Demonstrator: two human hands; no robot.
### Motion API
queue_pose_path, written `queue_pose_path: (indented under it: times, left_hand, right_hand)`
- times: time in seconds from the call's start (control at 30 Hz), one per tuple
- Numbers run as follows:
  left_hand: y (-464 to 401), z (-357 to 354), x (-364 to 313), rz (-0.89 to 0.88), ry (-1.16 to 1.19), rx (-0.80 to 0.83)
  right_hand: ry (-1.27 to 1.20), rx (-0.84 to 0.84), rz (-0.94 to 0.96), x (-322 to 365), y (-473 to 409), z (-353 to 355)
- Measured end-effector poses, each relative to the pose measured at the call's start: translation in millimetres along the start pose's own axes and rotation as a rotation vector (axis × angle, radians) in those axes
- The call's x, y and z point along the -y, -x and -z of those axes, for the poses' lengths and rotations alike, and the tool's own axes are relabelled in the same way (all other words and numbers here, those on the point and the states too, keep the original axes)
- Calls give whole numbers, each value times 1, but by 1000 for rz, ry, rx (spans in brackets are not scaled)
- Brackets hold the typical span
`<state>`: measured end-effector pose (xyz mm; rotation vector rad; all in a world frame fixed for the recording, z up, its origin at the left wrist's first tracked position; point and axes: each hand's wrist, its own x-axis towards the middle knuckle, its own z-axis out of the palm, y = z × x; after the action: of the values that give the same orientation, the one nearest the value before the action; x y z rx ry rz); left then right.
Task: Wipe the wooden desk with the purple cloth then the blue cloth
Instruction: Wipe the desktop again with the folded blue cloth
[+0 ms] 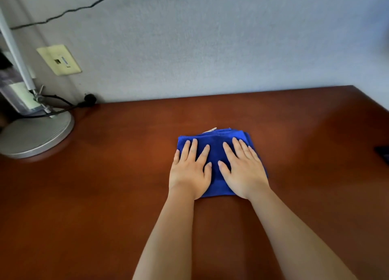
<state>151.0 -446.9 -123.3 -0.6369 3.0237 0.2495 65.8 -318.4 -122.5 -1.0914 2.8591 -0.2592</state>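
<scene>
Near the middle of the wooden desk (105, 195), slightly right of centre, lies the blue cloth (216, 145), folded into a thick pad, several layers showing at its far edge with a small white tag poking out there. Both hands flat on it, palms down. Left hand (189, 170) covers the left part of the cloth, fingers straight and spread, thumb angled toward the centre; its little finger sits at the cloth's left edge. Right hand (244, 170) covers the right part, fingers straight and fanned toward the far side, thumb pointing inward. Thumb tips close to each other but apart, blue fabric visible between them. Neither hand curls round the cloth; both press on top. Bare forearms run from the near edge of the view up to the cloth. Far left: round grey lamp base (35, 136) on the desk, a slanted metal pole rising from it, black cord (63, 106) trailing to a plug at the wall. Cream wall plate (59, 60) on the grey wall (210, 48) above. Dark object (383, 154) at the right edge, cut off, cannot tell what it is.
</scene>
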Motion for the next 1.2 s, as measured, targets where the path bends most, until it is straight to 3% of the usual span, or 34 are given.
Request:
queue_pose_path:
  times: [0.33, 0.9, 1.2]
  left_hand:
    - [-29, 2, 2, 5, -12, -14]
    - [-200, 17, 20, 52, 9, -24]
    - [-179, 15, 13, 50, 11, -12]
  right_hand:
    - [0, -34, 29, -8, -31, -2]
    - [3, -14, 62, -44, -207, 5]
    - [17, 2, 53, -44, -183, 7]
